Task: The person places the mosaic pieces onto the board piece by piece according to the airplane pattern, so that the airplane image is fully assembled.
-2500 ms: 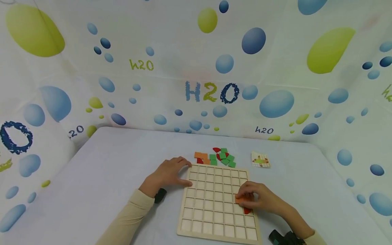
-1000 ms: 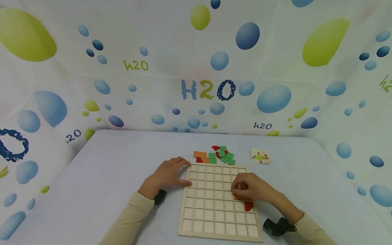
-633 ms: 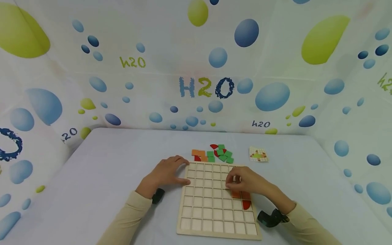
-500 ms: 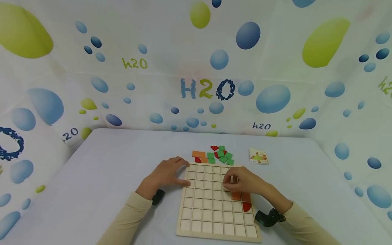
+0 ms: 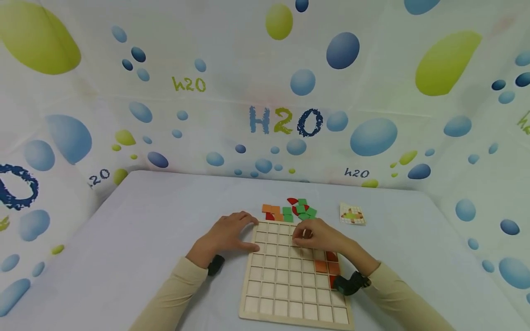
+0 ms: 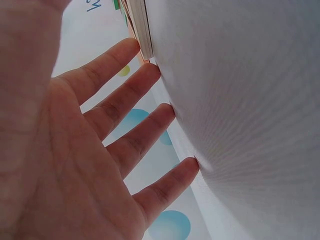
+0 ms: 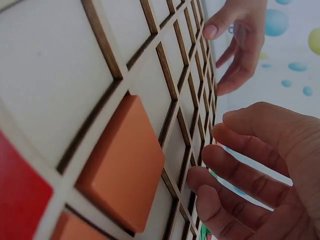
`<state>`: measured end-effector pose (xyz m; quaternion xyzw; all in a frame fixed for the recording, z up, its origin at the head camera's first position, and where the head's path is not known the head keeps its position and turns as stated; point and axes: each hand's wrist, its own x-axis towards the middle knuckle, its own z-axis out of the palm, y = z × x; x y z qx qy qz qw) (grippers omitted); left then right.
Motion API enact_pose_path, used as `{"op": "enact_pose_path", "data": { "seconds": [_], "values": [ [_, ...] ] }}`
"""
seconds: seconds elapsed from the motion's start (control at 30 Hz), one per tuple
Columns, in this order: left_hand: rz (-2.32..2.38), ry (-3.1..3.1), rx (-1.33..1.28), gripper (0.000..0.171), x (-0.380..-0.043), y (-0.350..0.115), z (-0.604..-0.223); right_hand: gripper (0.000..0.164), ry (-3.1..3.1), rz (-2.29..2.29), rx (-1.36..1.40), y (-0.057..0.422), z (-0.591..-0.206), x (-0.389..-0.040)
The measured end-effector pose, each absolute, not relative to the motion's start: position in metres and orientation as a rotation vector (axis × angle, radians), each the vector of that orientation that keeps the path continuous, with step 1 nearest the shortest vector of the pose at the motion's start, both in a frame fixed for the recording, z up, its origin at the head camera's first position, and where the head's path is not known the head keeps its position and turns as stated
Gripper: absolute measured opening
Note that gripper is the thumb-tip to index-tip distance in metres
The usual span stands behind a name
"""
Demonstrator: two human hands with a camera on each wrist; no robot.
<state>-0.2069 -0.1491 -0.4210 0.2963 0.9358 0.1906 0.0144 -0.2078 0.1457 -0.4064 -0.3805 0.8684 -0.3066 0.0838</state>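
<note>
A wooden grid board (image 5: 281,290) lies on the table. My left hand (image 5: 225,236) rests at its far left corner; thumb and fingers are spread, and fingertips touch the board's edge (image 6: 140,27) and the cloth in the left wrist view. My right hand (image 5: 319,236) hovers over the board's far right part, fingers loosely bent; the right wrist view shows nothing in them. Nearer me, two orange square tiles (image 5: 320,266) sit side by side at the right, one looking slightly raised (image 7: 125,165). Red pieces (image 5: 331,256) lie beyond and before them, the nearer partly hidden by the wrist camera.
Behind the board lie loose orange squares (image 5: 271,209), several green squares (image 5: 301,209) and red quarter-round pieces (image 5: 292,201). A small pattern card (image 5: 352,214) stands apart at the back right. The wrist camera (image 5: 349,284) overhangs the board's right edge.
My right hand has let go of an orange tile at the board's right side and moved away and to the left. Both orange tiles and another red piece are uncovered. My left hand stayed put.
</note>
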Motion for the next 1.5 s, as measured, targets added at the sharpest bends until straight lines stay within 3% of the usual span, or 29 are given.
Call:
{"op": "enact_pose_path", "data": {
  "seconds": [1.5],
  "values": [
    [0.569, 2.928, 0.955, 0.061, -0.207, -0.149, -0.421, 0.013, 2.626, -0.968, -1.108, 0.107, -0.411, -0.257]
  ]
}}
